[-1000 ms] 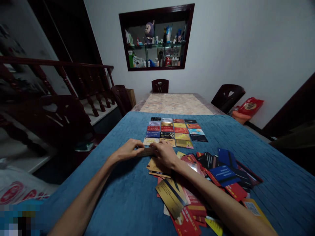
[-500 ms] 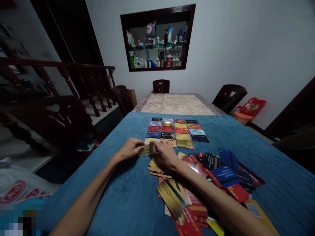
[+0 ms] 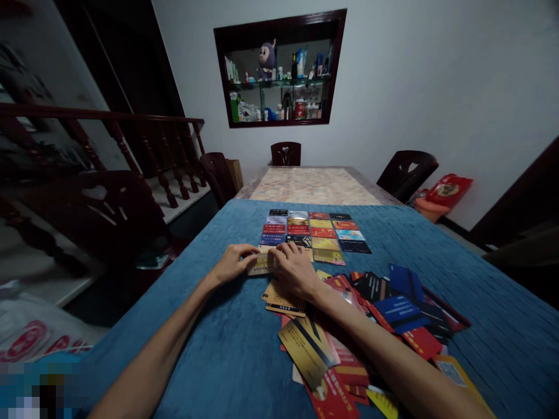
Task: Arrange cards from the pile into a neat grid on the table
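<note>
A pale gold card (image 3: 261, 265) is held between my two hands, close above the blue cloth (image 3: 209, 355). My left hand (image 3: 233, 263) pinches its left end with thumb and fingers. The fingers of my right hand (image 3: 296, 267) are closed over its right end and hide part of it. Just beyond lie rows of cards (image 3: 324, 244) in red, gold, black, blue and silver, set edge to edge. Under and beside my right forearm spreads a loose heap of cards (image 3: 305, 349), with orange cards (image 3: 283, 299) nearest my right hand.
Blue and black cards (image 3: 402, 314) overlap at the heap's right side. Bare patterned tabletop (image 3: 305, 185) shows past the cloth. Dark wooden chairs (image 3: 406, 171) stand around the table. A wooden railing (image 3: 105, 115) runs along the left, and a plastic bag (image 3: 39, 326) sits at lower left.
Both hands and the pale gold card have shifted slightly forward and to the right. The card rows and the heap have stayed in place.
</note>
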Demonstrator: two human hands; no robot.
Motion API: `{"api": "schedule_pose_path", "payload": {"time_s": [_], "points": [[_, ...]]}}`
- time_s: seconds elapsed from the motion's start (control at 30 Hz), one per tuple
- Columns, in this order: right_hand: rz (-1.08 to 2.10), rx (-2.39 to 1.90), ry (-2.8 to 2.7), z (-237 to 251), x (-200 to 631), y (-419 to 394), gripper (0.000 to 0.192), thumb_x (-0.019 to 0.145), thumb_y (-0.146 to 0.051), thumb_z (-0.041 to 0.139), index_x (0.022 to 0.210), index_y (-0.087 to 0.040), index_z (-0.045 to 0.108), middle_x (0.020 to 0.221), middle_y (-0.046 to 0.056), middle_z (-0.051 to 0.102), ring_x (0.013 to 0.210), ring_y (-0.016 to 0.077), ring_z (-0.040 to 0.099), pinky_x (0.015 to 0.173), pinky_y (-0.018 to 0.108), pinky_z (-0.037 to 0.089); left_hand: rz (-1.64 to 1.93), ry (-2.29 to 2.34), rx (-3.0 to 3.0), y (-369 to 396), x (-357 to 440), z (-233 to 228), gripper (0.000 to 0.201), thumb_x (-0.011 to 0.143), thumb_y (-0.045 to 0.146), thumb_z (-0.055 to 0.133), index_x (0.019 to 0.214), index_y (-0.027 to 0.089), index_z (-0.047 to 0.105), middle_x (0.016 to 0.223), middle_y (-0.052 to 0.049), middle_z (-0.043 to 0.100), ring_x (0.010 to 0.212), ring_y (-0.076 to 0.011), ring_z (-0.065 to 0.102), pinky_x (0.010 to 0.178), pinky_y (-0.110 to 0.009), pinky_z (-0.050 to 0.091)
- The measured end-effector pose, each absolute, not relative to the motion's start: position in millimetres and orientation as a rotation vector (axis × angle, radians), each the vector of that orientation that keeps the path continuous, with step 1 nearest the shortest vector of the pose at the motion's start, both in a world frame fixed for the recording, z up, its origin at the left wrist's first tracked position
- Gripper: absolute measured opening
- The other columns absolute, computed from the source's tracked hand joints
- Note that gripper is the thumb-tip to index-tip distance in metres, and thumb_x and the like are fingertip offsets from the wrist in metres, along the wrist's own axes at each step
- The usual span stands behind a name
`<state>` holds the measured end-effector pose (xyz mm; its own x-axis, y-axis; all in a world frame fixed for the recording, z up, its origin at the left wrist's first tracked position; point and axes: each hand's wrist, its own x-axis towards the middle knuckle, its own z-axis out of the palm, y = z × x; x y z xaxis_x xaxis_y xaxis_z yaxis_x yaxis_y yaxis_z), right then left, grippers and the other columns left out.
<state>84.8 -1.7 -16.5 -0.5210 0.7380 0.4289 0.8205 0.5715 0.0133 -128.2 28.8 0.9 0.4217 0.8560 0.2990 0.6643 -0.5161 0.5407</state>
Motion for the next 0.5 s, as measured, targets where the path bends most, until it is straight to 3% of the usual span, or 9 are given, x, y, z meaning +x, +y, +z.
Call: {"api": "schedule_pose_path", "payload": {"time_s": [0.2, 0.5], "points": [[-0.279, -1.267, -2.351, -10, 91, 0, 0.034, 0.086, -0.027, 0.058, 0.119, -0.019, 0.058, 0.124, 0.012, 0.056, 0.107, 0.0275, 0.043, 0.082, 0.036, 0.036, 0.888, 1.273, 2.492, 29, -131, 0, 0.034, 0.079, 0.024, 0.062, 0.112, 0.016, 0.064, 0.100, -0.006, 0.069, 0.088, -0.0200, 0.062, 0.085, -0.034, 0.051], [-0.107, -1.304, -2.345, -6, 96, 12, 0.043, 0.080, -0.034, 0.068, 0.120, -0.020, 0.059, 0.123, 0.011, 0.055, 0.110, 0.0287, 0.042, 0.087, 0.038, 0.040, 0.903, 1.177, 2.707, 36, -135, -3, 0.047, 0.079, 0.022, 0.066, 0.124, 0.017, 0.056, 0.120, -0.011, 0.055, 0.112, -0.0251, 0.056, 0.099, -0.040, 0.048]]}}
